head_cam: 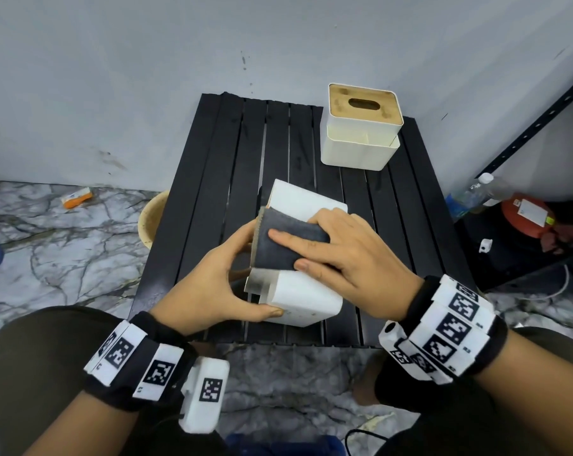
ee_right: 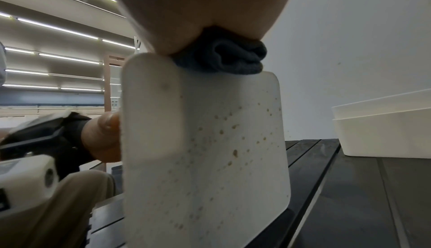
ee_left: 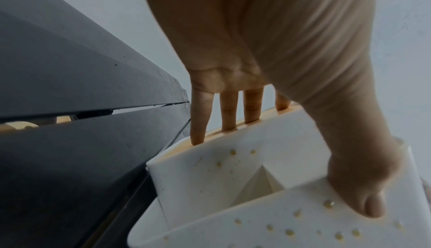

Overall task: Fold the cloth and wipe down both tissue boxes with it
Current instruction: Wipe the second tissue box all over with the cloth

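The right hand [head_cam: 351, 255] presses the folded cloth [head_cam: 288, 243] flat-fingered onto the near tissue box [head_cam: 306, 299] — steadied sideways by the left hand's [head_cam: 212, 284] grasp.

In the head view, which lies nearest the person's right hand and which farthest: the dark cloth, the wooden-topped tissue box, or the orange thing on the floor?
From the right hand:
1. Dark cloth, directly under its fingers, on the near tissue box.
2. Wooden-topped tissue box, at the table's far right corner.
3. Orange thing, on the floor far left, by the wall.
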